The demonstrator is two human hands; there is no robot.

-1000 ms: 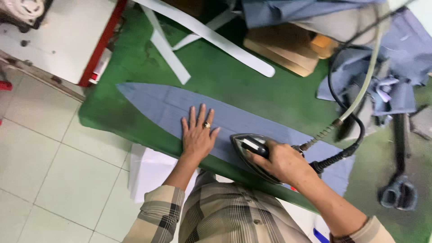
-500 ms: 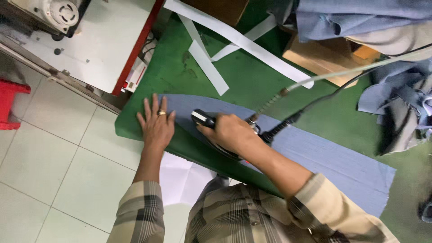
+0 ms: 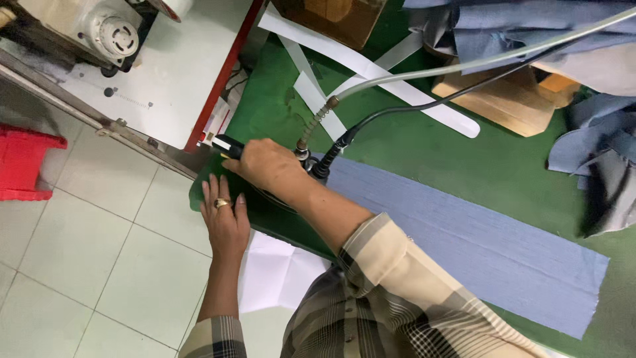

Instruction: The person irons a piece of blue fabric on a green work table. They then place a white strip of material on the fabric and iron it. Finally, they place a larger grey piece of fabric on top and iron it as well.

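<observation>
Two hands on the job, both at the near left corner of the green pressing table. Right hand is closed around the handle of the steam iron, which sits at the table's left end; only the dark nose shows past the knuckles. Left hand lies flat and open just below the iron at the table's near edge, fingers spread, likely pinning the cloth end taut. Blue fabric strip runs from the iron rightward along the table, flat. Hose and cable rise from the iron's rear and trail up-right, off the fabric. Little room left of the iron: the table edge, then the white sewing machine bench. Open run is rightward. White strips lie behind the iron.
</observation>
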